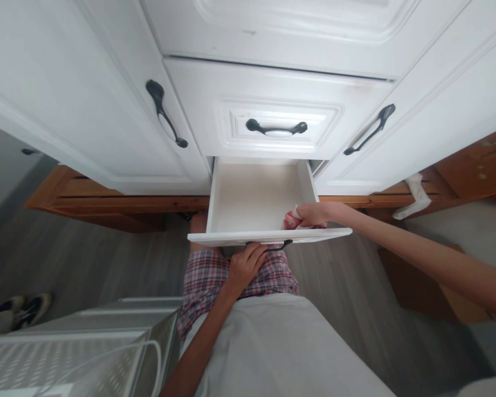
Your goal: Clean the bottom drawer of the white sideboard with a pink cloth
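A white drawer (pixel 219 193) stands pulled out below a row of white cabinet fronts; its inside looks bare. My left hand (pixel 246 264) grips the dark handle (pixel 281 246) on the drawer's front from below. My right hand (pixel 310 214) reaches inside the drawer at its front right corner and holds a red and white cloth (pixel 290 220) against the bottom.
Above the open drawer is a shut drawer with a black handle (pixel 276 128). Cabinet doors with black handles (pixel 165 113) (pixel 370 129) flank it. A wooden plinth (pixel 107 204) runs along the floor. A white rag (pixel 413 197) lies on the right plinth. A metal appliance (pixel 78 347) and shoes (pixel 20 309) stand left.
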Available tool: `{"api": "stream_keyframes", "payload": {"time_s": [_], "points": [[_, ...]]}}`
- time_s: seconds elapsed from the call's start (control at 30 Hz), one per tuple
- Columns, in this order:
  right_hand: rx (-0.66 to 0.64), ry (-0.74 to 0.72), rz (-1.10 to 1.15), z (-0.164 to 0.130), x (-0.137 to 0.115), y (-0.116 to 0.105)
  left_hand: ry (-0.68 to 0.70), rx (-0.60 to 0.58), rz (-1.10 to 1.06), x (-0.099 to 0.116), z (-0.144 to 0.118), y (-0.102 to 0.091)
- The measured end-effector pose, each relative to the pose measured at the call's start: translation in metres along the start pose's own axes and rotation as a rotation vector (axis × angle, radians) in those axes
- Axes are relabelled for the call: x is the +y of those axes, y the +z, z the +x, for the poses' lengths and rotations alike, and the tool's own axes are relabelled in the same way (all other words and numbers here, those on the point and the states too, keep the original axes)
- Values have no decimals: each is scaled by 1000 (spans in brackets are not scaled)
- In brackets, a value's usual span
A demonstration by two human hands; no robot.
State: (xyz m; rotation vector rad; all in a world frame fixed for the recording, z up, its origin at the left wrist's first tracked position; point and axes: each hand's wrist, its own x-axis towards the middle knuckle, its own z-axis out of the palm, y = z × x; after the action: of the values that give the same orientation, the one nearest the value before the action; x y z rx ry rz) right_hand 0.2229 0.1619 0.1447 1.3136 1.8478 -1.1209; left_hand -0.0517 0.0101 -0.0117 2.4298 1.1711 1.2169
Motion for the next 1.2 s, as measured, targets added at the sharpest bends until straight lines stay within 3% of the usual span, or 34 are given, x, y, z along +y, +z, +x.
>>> {"api": "stream_keyframes", "payload": {"time_s": [0.17, 0.33, 0.47, 0.63, 0.8, 1.03, 1.2], "points": [[30, 122, -99, -21, -4, 0, -8, -12, 30, -2, -5, 2], [140, 55, -365, -36, -15, 4, -12, -3, 26, 1, -5, 2], [244, -19, -585, -26, -12, 14, -7, 3, 46, 3, -3, 0], [366, 2, -809, 3, 1, 19, 2, -22, 65, 6, 2, -4], [460, 45, -885, 24, 13, -9, -6, -11, 43, 8, 6, -6], [736, 58, -943, 62, 38, -59, -74, -45, -6, 10, 1, -3], [922, 129, -829, 85, 51, -83, -109, -40, -4, 11, -1, 1]]}}
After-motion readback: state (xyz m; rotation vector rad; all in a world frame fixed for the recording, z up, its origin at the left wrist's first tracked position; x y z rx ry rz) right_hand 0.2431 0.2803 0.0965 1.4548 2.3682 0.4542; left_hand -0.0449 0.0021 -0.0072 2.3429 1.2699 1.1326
